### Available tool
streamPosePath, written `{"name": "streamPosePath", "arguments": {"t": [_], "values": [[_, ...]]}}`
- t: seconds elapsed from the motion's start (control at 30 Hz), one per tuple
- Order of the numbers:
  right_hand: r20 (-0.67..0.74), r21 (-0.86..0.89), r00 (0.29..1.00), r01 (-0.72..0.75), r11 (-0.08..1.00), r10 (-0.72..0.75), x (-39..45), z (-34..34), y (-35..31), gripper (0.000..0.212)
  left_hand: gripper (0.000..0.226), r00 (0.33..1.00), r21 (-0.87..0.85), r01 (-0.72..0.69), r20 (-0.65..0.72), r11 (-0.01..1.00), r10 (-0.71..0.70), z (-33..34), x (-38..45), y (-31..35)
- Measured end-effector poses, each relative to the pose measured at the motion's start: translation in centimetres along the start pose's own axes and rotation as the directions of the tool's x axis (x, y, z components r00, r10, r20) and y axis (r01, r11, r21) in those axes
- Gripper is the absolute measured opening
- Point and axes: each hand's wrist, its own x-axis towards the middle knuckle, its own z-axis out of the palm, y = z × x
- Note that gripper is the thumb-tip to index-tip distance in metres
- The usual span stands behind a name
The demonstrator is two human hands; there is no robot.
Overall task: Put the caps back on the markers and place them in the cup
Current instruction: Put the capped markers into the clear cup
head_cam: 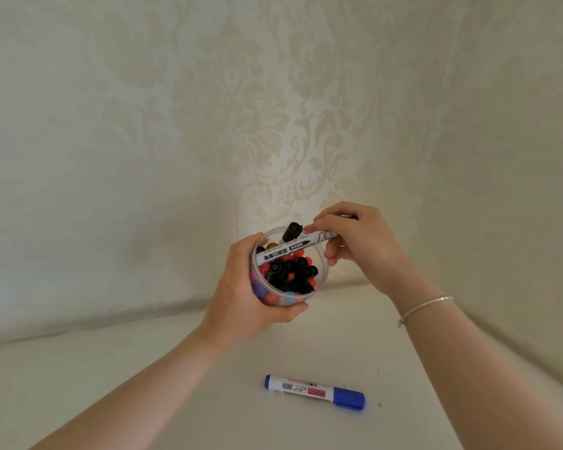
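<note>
My right hand pinches the white-barrelled marker with black printing, lying nearly flat across the mouth of the clear round plastic cup. My left hand is wrapped round that cup, which is crowded with black and red capped markers. Risk: entering flat, the barrel could jam on the rim or ride the packed caps. A blue-capped white marker lies near the worktop's front edge, not yet in the cup.
</note>
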Motion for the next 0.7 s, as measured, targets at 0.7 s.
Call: {"name": "streamPosePath", "arguments": {"t": [0.7], "values": [[-0.209, -0.326, 0.635, 0.672, 0.665, -0.744, -1.7, 0.7, -1.0, 0.036, 0.097, 0.999, -0.011, 0.000, -0.052, 1.000, 0.000, 0.2, 0.5, 0.3]]}}
